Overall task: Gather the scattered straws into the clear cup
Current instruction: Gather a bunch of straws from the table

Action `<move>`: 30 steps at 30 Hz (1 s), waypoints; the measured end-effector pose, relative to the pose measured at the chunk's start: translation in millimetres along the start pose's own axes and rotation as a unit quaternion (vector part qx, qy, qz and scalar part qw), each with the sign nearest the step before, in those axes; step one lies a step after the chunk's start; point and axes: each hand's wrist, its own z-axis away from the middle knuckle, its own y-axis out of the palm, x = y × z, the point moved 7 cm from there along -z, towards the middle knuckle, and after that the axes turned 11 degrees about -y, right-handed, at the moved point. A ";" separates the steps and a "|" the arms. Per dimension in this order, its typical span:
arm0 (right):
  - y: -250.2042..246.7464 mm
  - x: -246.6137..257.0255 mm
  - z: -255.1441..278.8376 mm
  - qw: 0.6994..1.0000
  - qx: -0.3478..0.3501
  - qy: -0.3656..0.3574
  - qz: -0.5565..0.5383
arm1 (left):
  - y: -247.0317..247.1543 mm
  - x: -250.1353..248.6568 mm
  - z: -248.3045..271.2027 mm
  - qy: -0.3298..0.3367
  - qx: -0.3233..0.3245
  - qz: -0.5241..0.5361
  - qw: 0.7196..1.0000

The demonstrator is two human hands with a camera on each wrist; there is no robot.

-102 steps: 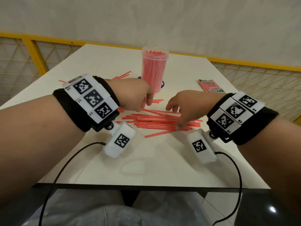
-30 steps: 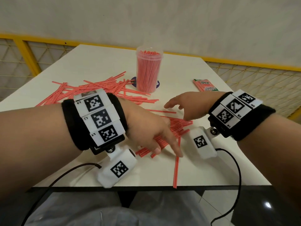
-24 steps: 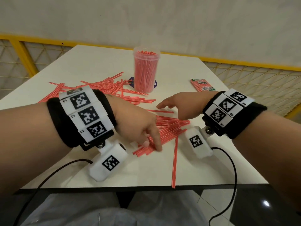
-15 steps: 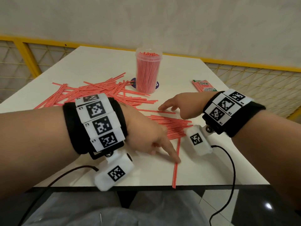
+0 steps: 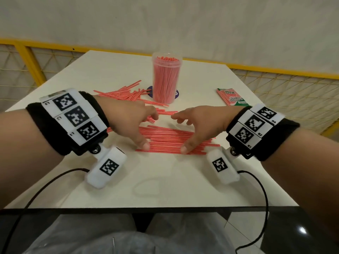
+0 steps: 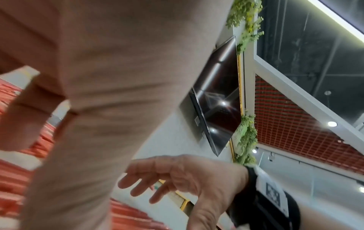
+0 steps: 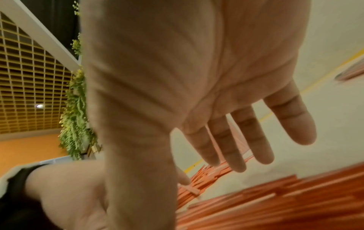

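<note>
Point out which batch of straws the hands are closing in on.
The near bundle, lying aligned side by side between the left hand and right hand. The far scattered pile lies criss-crossed, untouched.

On my white table (image 5: 117,70): green-and-pink packet (image 5: 232,97), right; round blue coaster (image 5: 149,89), far centre. Beyond: yellow railing (image 5: 275,71), pale wall (image 5: 165,24).

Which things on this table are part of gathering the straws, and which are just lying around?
Part of the job: straw bundle between left hand and right hand; scattered straws; clear cup.

Lying about: green straw packet; blue coaster under the cup.
</note>
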 end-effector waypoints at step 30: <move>14.6 31.9 -25.3 0.989 -0.004 -0.029 0.146 | 1.0 -28.3 -13.6 0.023 -0.050 -0.004 0.998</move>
